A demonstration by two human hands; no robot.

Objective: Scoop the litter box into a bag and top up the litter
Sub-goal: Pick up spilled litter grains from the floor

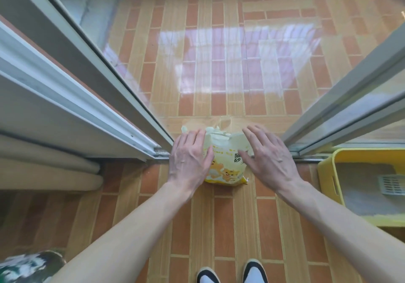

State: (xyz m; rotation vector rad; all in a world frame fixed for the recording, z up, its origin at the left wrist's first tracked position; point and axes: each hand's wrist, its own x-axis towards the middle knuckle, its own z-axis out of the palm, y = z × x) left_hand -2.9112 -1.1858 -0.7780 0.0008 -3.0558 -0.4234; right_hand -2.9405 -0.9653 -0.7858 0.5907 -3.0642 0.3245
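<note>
Grip state: both hands open, fingers straight and spread, neither curled round anything. Left hand (189,159) lies flat against the left side of the litter bag (225,164); right hand (268,157) sits at its right side, fingertips at the bag's upper edge, though firm contact there is hard to confirm. One litter bag, yellow and white with cartoon cats and printed characters, stands on the tiled floor (219,217) at the door track (162,151), between two sliding glass door panels; its top is crumpled and looks torn open. One yellow litter box (326,168) sits to the right, near the bag but apart from it, holding pale grey litter. One white slotted scoop (391,184) lies in the box on the litter. Two feet (232,273) in dark slippers with pale socks show at the bottom edge. One mottled dark object, bottom left, is too blurred to identify.
</note>
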